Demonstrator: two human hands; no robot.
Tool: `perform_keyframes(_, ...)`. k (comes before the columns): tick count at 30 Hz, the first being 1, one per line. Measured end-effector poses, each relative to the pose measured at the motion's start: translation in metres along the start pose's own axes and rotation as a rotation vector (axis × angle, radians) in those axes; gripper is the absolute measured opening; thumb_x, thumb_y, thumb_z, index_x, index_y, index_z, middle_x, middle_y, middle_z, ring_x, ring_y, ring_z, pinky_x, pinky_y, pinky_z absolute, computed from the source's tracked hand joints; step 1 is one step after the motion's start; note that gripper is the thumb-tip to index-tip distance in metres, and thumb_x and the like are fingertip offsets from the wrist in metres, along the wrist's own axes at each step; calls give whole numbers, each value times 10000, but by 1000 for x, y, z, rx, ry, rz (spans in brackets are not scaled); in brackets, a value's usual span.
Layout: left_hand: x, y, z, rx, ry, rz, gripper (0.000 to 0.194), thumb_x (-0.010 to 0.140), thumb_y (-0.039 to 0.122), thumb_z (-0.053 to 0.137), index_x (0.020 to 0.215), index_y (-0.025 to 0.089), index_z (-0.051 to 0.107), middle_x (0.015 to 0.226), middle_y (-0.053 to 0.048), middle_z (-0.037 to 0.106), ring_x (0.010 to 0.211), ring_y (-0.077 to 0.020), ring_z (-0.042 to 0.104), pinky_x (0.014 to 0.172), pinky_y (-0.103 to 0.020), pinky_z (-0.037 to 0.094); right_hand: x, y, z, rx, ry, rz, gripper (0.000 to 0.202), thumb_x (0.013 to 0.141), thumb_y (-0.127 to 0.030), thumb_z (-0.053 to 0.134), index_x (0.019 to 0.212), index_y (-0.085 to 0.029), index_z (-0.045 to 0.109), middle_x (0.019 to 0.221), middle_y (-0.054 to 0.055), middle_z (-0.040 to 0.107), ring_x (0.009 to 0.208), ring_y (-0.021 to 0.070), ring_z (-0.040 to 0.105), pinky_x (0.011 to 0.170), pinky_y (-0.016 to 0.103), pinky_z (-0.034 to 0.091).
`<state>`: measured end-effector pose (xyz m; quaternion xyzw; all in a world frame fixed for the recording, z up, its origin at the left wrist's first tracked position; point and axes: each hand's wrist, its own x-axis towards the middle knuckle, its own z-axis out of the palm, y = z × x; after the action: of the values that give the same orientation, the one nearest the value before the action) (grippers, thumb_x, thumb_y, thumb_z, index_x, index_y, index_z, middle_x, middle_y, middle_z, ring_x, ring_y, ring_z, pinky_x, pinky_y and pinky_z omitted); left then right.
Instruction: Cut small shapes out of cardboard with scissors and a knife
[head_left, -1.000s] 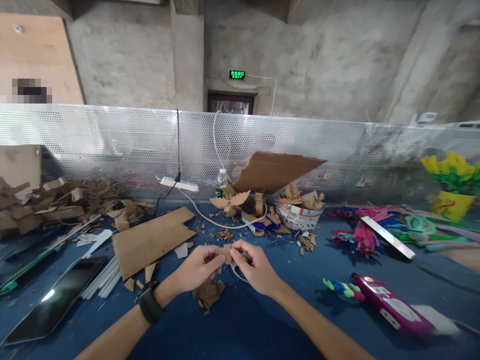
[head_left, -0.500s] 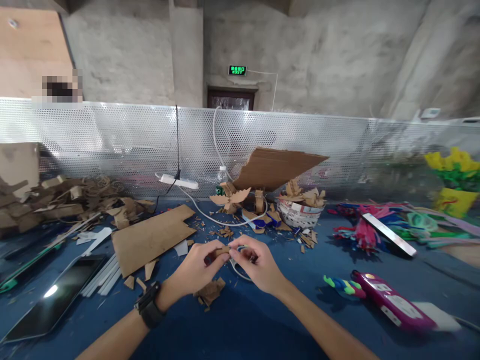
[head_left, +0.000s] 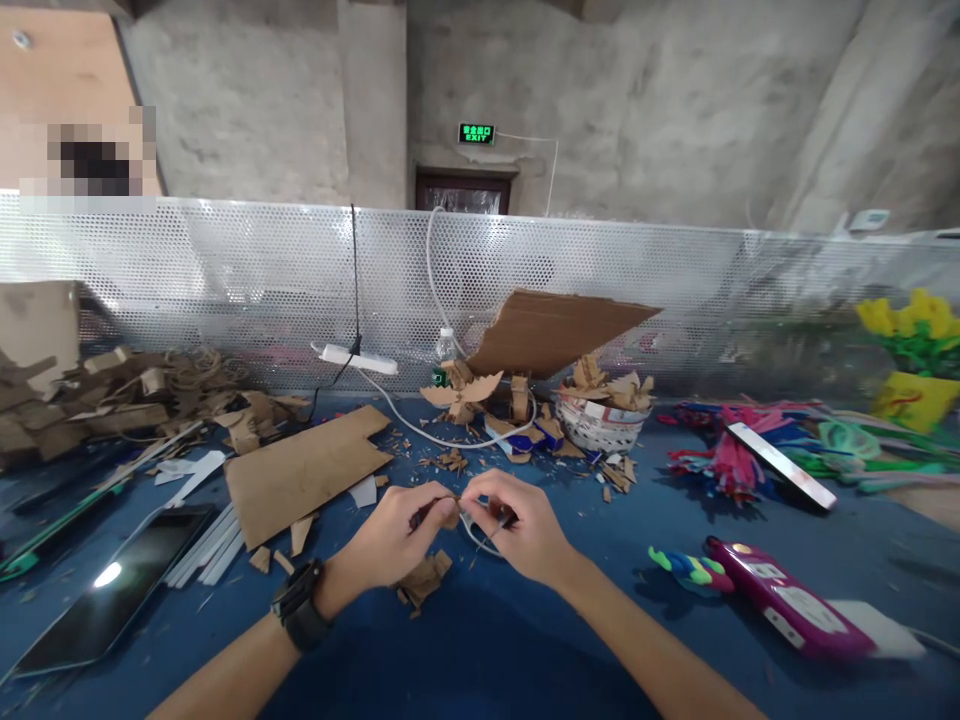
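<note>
From here I see the left hand (head_left: 401, 528) and right hand (head_left: 523, 525) pinching one small cardboard piece (head_left: 451, 517). Nearside, blue tabletop (head_left: 457, 665) lies open.

At twelve o'clock on my feed I can read 安全出口 above EXIT, both in green, on the lit sign (head_left: 476, 134) over the doorway (head_left: 463, 194).

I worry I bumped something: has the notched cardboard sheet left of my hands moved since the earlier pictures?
No: the notched cardboard sheet keeps its place relative to the white power strip; the whole view shifted slightly.
</note>
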<state>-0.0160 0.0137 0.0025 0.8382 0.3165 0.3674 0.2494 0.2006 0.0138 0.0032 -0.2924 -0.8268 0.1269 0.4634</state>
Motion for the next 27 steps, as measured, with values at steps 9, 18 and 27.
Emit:
perform_keyframes(9, -2, -7, 8, -257, -12, -89, 533, 1096, 536, 322, 736, 201, 526, 621, 16, 538, 545, -117, 503, 583, -252, 405, -2, -6, 4, 111, 35, 131, 190, 967, -374, 687, 856, -220, 683, 877, 52, 746, 570, 124, 567, 522, 251, 447)
perform_keyframes(18, -3, -5, 6, -484, -50, -140, 553, 1045, 638, 405, 705, 206, 472, 590, 33, 475, 461, -92, 443, 473, -245, 338, -2, -4, 7, 282, -44, 265, 270, 932, -475, 729, 906, -206, 717, 612, -41, 566, 466, 96, 430, 459, 237, 346)
perform_keyframes(27, -4, -3, -2, -544, -161, -157, 553, 1023, 657, 441, 692, 213, 448, 567, 42, 454, 454, -88, 407, 469, -243, 311, 0, -7, 6, 259, -64, 224, 328, 918, -537, 746, 842, -219, 773, 803, 35, 724, 572, 123, 536, 530, 254, 413)
